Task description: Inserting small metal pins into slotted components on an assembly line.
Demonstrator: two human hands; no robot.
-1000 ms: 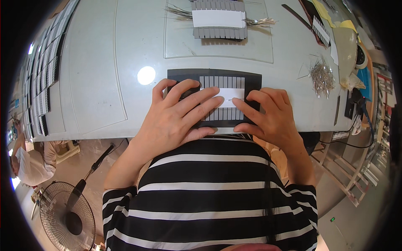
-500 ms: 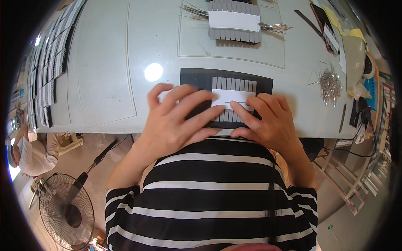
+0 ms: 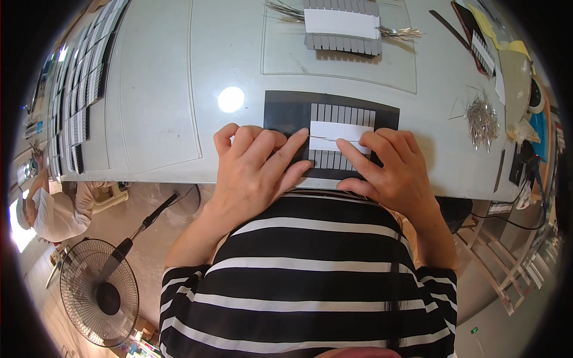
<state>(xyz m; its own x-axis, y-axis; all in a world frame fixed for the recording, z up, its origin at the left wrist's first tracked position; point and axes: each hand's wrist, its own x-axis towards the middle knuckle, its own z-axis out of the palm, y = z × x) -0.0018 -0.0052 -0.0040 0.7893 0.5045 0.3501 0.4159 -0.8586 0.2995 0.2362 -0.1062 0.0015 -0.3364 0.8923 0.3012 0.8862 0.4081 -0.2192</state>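
Observation:
A grey slotted card with upright slats [image 3: 341,113] lies on a black mat [image 3: 286,106] at the table's near edge. Across its middle runs a white strip [image 3: 334,126], and a thin metal wire [image 3: 324,138] lies along that strip. My left hand [image 3: 253,160] rests its index fingertip at the wire's left end, thumb apart and the other fingers bent. My right hand [image 3: 388,160] has its index fingertip on the strip at the wire, with the thumb spread below. Neither hand is closed around anything.
Beyond the mat sits a stack of grey slotted cards [image 3: 342,24] with wire bundles at both ends. A loose wire pile [image 3: 481,122] lies at right, near a phone-like dark object [image 3: 465,27]. Rows of striped pieces [image 3: 83,77] line the left. A fan [image 3: 100,292] stands below left; another person [image 3: 57,209] sits beyond.
My left hand has drawn its spread fingers in, and its index fingertip now rests at the wire's left end. My right index finger stays on the strip. The whole view has shifted slightly.

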